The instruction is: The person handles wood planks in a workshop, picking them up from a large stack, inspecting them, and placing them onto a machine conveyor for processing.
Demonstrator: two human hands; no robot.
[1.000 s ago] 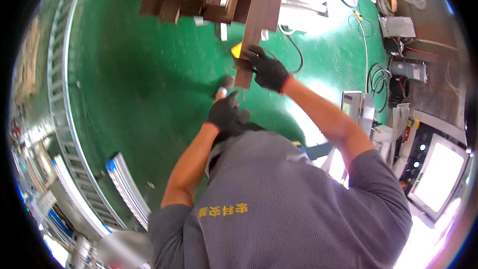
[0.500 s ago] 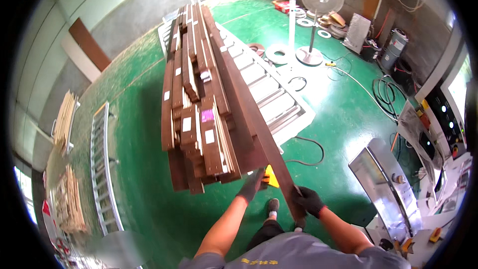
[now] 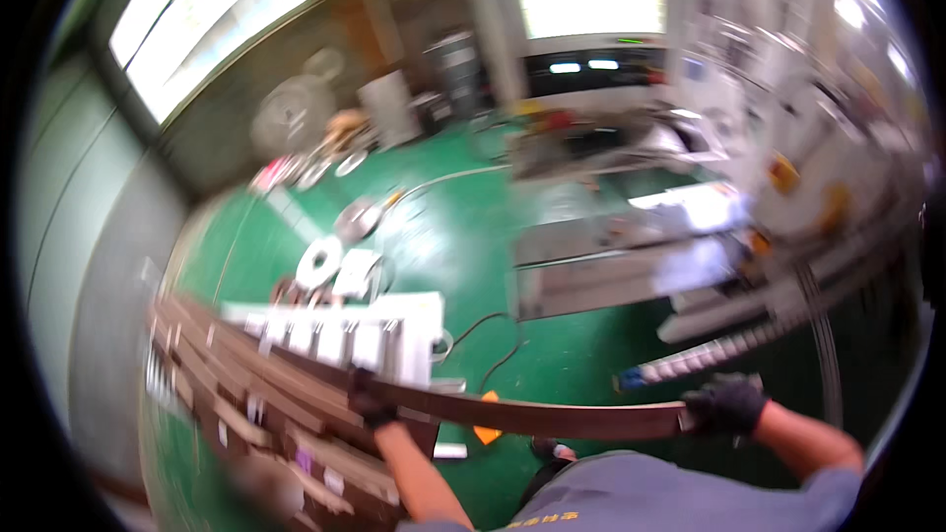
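A long, thin brown wooden strip [image 3: 532, 416] runs across the lower part of the head view. My left hand [image 3: 368, 404], in a black glove, grips it near its middle. My right hand [image 3: 726, 404], also black-gloved, holds its right end. The strip's left part lies over a stack of brown wooden strips [image 3: 256, 394] with small pale labels at lower left. My grey shirt [image 3: 631, 498] fills the bottom edge. The picture is blurred by motion.
The floor [image 3: 463, 256] is green. White racks [image 3: 345, 335] sit behind the stack, with a black cable [image 3: 493, 355] and an orange object [image 3: 487, 426] on the floor. A grey metal machine [image 3: 611, 246] stands at centre right, a fan [image 3: 281, 118] at the back left.
The view has swung up from the floor toward the workshop. The strip has come off the stack's side and now lies crosswise, with my hands spread far apart along it.
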